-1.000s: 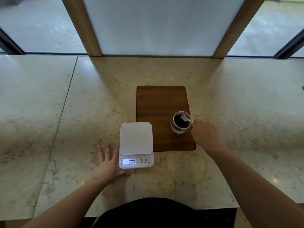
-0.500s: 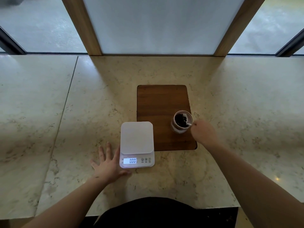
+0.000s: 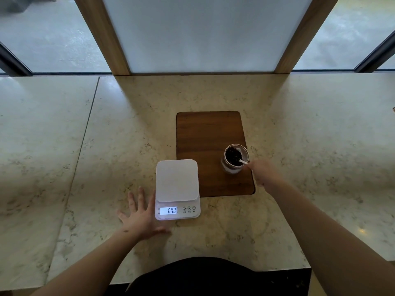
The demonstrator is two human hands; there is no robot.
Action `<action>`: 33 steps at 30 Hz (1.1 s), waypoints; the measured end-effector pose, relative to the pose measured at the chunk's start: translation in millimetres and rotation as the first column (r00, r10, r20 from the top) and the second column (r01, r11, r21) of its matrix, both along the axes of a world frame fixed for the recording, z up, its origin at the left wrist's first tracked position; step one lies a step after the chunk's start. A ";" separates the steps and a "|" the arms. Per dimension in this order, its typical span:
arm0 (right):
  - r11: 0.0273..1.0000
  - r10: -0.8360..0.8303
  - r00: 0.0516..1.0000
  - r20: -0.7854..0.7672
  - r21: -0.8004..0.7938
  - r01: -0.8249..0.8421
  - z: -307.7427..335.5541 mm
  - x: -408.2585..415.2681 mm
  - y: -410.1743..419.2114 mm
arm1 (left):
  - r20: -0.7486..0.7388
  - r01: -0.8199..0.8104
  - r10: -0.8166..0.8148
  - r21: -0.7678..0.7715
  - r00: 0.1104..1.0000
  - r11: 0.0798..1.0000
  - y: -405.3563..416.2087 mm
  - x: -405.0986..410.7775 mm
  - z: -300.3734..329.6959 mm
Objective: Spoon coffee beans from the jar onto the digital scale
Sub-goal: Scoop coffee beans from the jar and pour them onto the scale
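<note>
- the right hand (image 3: 264,174) pinches the handle of a white spoon (image 3: 243,161), its fingers closed on the near end just beside the jar's rim.
- the spoon slants down into the jar (image 3: 234,159), its bowl buried among the dark coffee beans (image 3: 233,155).
- the jar is clear glass, upright and open, and stands near the right edge of a wooden board (image 3: 207,142).
- the left hand (image 3: 142,217) lies flat on the stone counter (image 3: 106,150), fingers spread and holding nothing, touching the left side of the digital scale (image 3: 177,186).
- the scale is white, sits on the counter with its far right corner overlapping the board's near edge, and its platform is bare.
- its lit display (image 3: 168,210) reads zero, with three round buttons to the right.
- behind the counter, wooden posts frame a frosted pane.
</note>
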State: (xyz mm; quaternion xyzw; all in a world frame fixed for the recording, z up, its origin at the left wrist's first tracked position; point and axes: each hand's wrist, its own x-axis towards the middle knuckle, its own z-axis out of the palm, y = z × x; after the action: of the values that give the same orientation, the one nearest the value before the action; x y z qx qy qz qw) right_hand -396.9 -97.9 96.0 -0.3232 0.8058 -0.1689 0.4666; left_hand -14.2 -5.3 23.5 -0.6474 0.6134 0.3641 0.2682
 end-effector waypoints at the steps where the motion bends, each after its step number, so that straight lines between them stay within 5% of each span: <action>1: 1.000 -0.007 1.000 0.022 0.003 0.007 -0.5 -1.5 0.8 | 0.003 0.004 -0.004 0.010 1.000 1.000 -0.3 -0.3 0.6; 12: 0.996 -0.087 0.978 0.191 0.036 0.082 -3.2 -4.0 6.1 | 0.017 0.033 -0.034 0.070 0.999 0.997 -3.7 0.3 3.3; 18: 0.972 -0.224 0.955 0.192 0.113 0.205 -5.8 1.8 4.1 | 0.040 0.036 -0.038 0.035 0.998 0.999 -2.0 1.4 5.0; 33: 0.965 -0.259 0.931 0.255 0.104 0.240 -10.0 -1.5 9.5 | 0.020 0.031 -0.032 0.030 0.999 0.999 -3.1 1.8 5.9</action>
State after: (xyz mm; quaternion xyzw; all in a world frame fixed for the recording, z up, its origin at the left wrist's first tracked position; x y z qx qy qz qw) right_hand -398.4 -88.3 85.9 -0.1756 0.7757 -0.2402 0.5566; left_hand -12.4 -8.4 29.4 -0.6374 0.6153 0.3622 0.2898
